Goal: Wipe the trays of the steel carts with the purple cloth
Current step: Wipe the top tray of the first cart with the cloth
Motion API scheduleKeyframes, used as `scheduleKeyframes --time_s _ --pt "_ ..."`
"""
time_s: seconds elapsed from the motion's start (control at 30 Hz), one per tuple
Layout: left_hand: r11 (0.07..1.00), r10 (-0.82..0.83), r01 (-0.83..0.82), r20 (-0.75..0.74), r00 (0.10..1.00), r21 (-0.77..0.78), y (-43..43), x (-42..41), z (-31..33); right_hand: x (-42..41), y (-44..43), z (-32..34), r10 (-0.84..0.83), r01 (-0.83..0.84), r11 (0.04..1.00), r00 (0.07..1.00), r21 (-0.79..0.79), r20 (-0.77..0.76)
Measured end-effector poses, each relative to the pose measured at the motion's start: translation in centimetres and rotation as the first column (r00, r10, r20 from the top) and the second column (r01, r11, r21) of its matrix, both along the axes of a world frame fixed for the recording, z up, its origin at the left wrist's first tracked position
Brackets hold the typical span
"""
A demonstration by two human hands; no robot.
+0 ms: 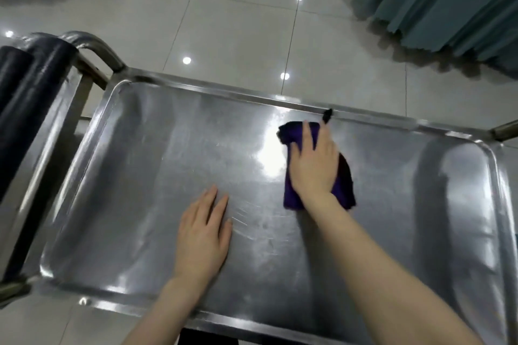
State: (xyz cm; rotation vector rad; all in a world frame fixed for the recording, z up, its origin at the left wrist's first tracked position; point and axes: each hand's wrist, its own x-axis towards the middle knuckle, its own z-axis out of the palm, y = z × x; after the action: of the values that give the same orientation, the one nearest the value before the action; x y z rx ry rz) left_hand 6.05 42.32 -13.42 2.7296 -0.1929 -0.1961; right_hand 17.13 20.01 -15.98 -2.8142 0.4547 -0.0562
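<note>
The right hand (314,165) is pressing the purple cloth (344,182) on the tray (140,176) with straight fingers, while the left hand (203,235) is lying flat, fingers slightly apart.

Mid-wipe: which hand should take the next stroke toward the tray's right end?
Right. The right hand presses flat on the purple cloth near the tray's far rim, closer to that end. The left hand lies flat and bare on the steel, farther from it and holding nothing.

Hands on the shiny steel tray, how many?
2. The left hand lies flat on the bare steel tray near the front; the right hand presses the purple cloth near the far rim.
</note>
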Motion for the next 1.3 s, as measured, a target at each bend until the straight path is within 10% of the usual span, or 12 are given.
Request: scheduleKeyframes --time_s 0.23,0.37,0.53,0.73,0.93,1.17,1.3 --pt "0.98 -0.196 0.196 -0.023 0.98 -0.022 7.5 1.6 0.2 0.8 12.3 0.1 0.462 -0.461 0.886 0.886 0.051 -0.022" --pt "0.99 -0.136 0.136 -0.011 0.991 0.03 13.5 3.2 0.6 -1.6 4.7 0.2 0.024 -0.024 0.999 1.0 -0.029 -0.011" --pt "0.986 -0.116 0.123 -0.067 0.991 0.115 18.4 5.0 0.8 -1.5 -0.2 0.6 -0.435 0.434 0.9 0.898 -0.024 -0.069" --pt "0.964 -0.201 0.223 -0.156 0.967 0.142 19.3 5.5 2.0 4.8 18.6 0.4 0.103 -0.103 0.995 0.995 0.006 0.006" --pt "0.922 -0.307 0.316 -0.076 0.949 0.224 21.6 8.9 6.7 7.3 27.4 1.0 0.56 -0.558 0.828 0.827 0.058 -0.043" --pt "0.864 -0.464 0.42 0.116 0.878 0.278 23.6 15.4 10.9 6.0 13.8 1.0 -0.134 0.134 0.991 0.991 -0.001 -0.028" --pt "0.915 -0.369 0.337 0.126 0.921 0.221 25.1 17.9 11.1 8.5 16.0 0.5 -0.183 0.183 0.982 0.983 0.048 -0.01"
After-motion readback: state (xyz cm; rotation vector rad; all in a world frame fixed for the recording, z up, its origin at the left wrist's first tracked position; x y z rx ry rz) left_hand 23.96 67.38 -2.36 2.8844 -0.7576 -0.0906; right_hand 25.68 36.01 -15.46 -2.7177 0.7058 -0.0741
